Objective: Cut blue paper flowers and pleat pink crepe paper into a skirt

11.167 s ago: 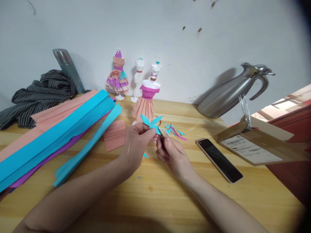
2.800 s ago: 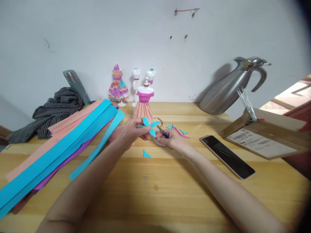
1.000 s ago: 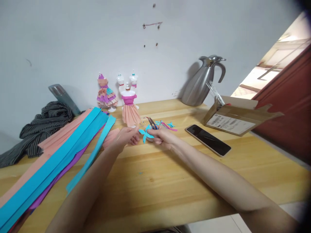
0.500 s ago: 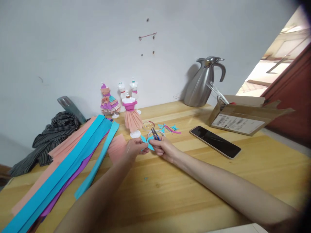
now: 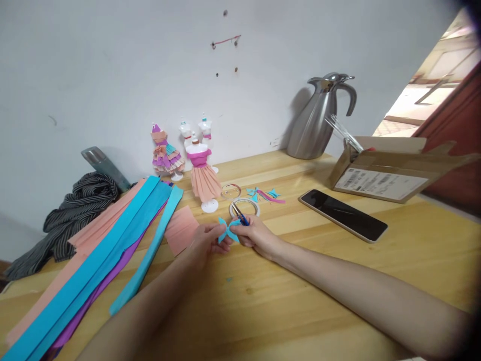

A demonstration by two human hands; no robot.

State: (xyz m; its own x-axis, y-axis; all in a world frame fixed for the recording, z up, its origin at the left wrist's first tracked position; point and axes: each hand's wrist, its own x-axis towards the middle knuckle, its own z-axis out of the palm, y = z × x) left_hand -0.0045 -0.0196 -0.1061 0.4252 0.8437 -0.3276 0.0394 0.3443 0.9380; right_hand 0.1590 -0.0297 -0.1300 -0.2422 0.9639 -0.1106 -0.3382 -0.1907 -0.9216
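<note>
Between my two hands is a blue crepe-paper bow, its wings spread to both sides. My left hand is closed, pinching the bow's left side. My right hand is closed too, with thumb and finger on the bow's right side and a pair of small dark-bladed thread snips tucked in it, blades pointing up. Just behind the hands lies a roll of tape. A small mannequin in a pink top and pleated peach skirt stands behind my left hand. A peach paper square lies left of it.
Long crepe-paper strips cover the left side, by a striped cloth. Paper scraps lie behind my right hand. A phone, an opened carton and a steel jug are at right. More mannequins stand by the wall.
The blue paper has turned and its wings now show as a bow. The snips have tilted lower in my right hand. The camera view has shifted slightly.
</note>
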